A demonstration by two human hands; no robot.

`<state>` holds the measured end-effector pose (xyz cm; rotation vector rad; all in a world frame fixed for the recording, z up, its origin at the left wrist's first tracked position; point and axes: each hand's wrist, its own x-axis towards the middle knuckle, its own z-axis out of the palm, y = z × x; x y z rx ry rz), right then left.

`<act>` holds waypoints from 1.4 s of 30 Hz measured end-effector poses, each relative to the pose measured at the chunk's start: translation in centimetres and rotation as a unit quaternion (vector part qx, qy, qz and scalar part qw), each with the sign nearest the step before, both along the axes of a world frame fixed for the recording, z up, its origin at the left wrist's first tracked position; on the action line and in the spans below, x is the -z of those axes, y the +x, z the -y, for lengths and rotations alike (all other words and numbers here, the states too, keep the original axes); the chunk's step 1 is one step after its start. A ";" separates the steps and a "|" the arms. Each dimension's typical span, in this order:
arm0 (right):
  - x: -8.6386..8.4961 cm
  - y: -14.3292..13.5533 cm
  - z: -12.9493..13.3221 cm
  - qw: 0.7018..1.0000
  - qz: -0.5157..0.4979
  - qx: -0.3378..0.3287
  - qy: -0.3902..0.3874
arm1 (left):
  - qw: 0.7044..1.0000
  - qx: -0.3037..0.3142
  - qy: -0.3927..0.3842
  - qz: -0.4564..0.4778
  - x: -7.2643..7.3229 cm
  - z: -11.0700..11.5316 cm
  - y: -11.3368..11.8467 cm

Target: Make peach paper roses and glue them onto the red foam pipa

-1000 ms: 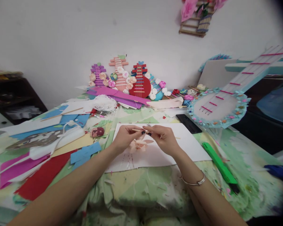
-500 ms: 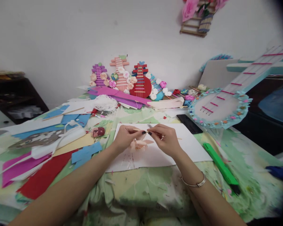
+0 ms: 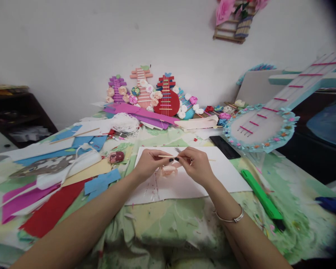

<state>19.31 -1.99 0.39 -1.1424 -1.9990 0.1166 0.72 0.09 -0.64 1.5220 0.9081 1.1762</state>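
My left hand (image 3: pixel 150 163) and my right hand (image 3: pixel 196 164) meet above a white sheet (image 3: pixel 218 175), thumbs almost touching. Both are closed in a pinch on a thin wooden stick (image 3: pixel 165 156); one end shows by my left fingers, and a pale length shows beyond my right hand. A small piece of peach paper (image 3: pixel 177 164) hangs under the fingertips, partly hidden. Just below, a ruffled peach paper flower (image 3: pixel 168 171) sits over the sheet; whether it is joined to the stick I cannot tell. Grey metal tips (image 3: pixel 177 150), perhaps scissors, show behind my right fingers.
On the right lie a green utility knife (image 3: pixel 262 194) and a black phone (image 3: pixel 224 147). Coloured paper strips (image 3: pixel 52 209) and a white mask (image 3: pixel 85 161) cover the left. Decorated paper instruments (image 3: pixel 166 99) stand along the wall; a larger one (image 3: pixel 260 127) leans at right.
My fingertips have drawn slightly closer together around the stick. The peach flower has shifted a little to the right, and its pointed right-hand petal no longer shows.
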 end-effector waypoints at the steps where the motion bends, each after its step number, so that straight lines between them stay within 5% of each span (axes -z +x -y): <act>1: 0.0 0.0 0.0 1.000 -0.002 -0.002 0.000 | 1.000 0.002 -0.004 0.003 -0.1 0.0 0.0; 10: -0.4 -0.5 0.1 1.000 0.008 0.010 -0.028 | 1.000 0.014 -0.010 -0.007 -0.7 0.5 0.1; 20: -0.1 -0.5 0.0 0.999 0.008 0.025 -0.047 | 0.987 0.020 0.122 -0.107 -0.5 0.5 -0.2; 31: -0.1 -0.3 0.0 1.000 0.005 0.014 -0.026 | 0.987 0.040 0.096 -0.120 -0.7 0.2 -0.3; 42: 0.1 -0.3 0.1 0.999 0.027 0.003 0.037 | 0.938 0.032 0.255 -0.231 -0.6 0.3 -0.7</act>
